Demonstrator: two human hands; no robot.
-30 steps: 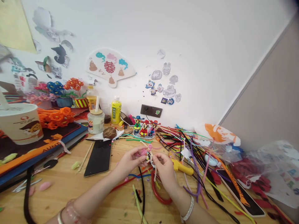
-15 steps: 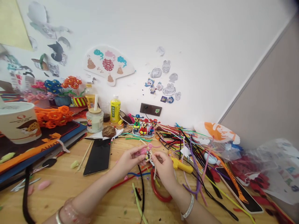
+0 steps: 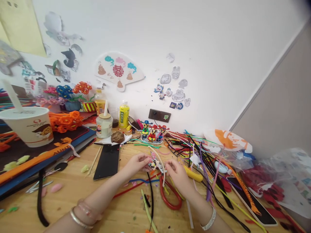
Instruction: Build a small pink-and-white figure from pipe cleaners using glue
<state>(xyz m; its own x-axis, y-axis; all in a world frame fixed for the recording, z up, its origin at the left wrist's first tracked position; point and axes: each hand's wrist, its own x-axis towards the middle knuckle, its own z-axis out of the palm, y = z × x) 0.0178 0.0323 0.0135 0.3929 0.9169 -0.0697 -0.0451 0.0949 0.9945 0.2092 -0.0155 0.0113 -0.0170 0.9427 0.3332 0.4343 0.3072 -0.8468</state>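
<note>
My left hand [image 3: 139,164] pinches a small pipe-cleaner figure [image 3: 153,164] with pink, black and white parts. A cream pipe cleaner [image 3: 160,159] arches up beside the figure and bends down toward the table. To the right, my right hand [image 3: 178,173] has thumb and fingers pressed together close to a pale piece at the figure's side; what lies between the fingertips is too small to make out. Beneath the hands, a thick red pipe cleaner [image 3: 171,204] curves in a loop. A yellow glue gun [image 3: 193,174] lies partly behind my right hand.
Three finished figures [image 3: 152,133] stand on a small plate at the back. A black phone [image 3: 107,162] lies left, near a candle jar [image 3: 104,125] and yellow bottle [image 3: 124,116]. Loose pipe cleaners [image 3: 191,142] spread to the right; a paper cup [image 3: 29,126] stands far left.
My right hand has drawn back from the figure, opening a gap between the hands. The cream pipe cleaner now shows as an arch. The view has turned slightly left.
</note>
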